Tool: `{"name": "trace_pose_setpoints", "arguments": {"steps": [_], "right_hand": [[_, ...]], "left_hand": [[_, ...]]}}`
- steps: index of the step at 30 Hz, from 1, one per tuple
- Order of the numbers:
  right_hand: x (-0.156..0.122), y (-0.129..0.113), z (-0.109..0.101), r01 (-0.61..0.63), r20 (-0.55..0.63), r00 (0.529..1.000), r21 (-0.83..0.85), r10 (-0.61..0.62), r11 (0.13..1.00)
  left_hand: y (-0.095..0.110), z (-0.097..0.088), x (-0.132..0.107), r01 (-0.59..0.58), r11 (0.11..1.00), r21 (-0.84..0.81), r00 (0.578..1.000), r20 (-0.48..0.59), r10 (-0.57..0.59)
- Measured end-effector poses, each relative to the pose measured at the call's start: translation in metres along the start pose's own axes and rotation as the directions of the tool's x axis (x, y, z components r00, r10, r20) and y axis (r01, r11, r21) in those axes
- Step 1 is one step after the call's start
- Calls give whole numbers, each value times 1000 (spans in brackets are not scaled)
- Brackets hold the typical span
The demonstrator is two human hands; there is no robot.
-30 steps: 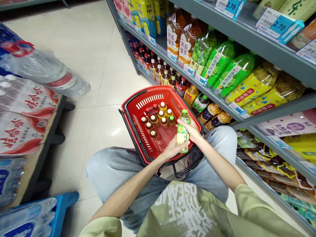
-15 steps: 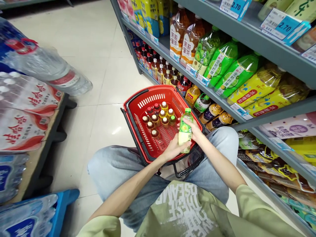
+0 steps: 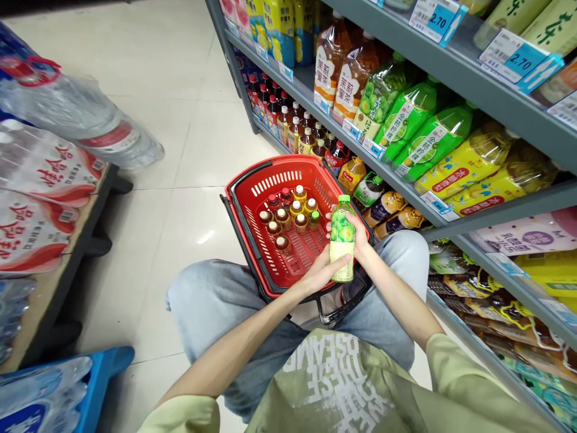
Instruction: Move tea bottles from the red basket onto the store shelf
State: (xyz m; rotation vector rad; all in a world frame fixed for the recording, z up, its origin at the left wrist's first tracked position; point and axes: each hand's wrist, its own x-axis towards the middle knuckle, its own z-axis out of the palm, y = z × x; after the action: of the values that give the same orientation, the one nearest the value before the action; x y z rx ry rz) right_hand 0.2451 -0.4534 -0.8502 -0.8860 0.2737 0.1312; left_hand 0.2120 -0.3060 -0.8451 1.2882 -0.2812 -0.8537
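Observation:
Both my hands are around one green drink bottle [image 3: 342,240], which has a green cap and a label with round green fruit. My left hand [image 3: 323,269] grips its lower part, thumb across the front. Higher up, my right hand [image 3: 359,233] wraps the right side, with fingertips showing at the left edge. The bottle is upright over the near right rim of a red shopping basket [image 3: 311,255]. Inside the basket stand several small bottles [image 3: 296,208] with white, red, yellow and green caps, grouped toward its far left.
Store shelves [image 3: 396,162] full of drink bottles and price tags run along the right. Shrink-wrapped water packs [image 3: 40,198] are stacked on a pallet at left, beside a large water bottle [image 3: 108,129]. A blue pallet [image 3: 101,373] is at lower left. Pale tiled floor [image 3: 198,150] lies between.
The bottle has turned slightly in my hands, so its fruit picture now faces me more squarely. My right fingers have shifted a little around it. The camera view has moved slightly.

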Motion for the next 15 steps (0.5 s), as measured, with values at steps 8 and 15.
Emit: {"name": "trace_pose_setpoints", "arguments": {"steps": [8, 15], "right_hand": [[3, -12, 4, 79, -81, 993, -71, -85, 994], [-7, -1, 0, -4, -58, 998, -104, -2, 995]], "left_hand": [[12, -4, 8, 18, 1000, 15, 1000, 8, -19], [-7, -10, -2, -4, 984, 178, 1000, -12, 6]]}}
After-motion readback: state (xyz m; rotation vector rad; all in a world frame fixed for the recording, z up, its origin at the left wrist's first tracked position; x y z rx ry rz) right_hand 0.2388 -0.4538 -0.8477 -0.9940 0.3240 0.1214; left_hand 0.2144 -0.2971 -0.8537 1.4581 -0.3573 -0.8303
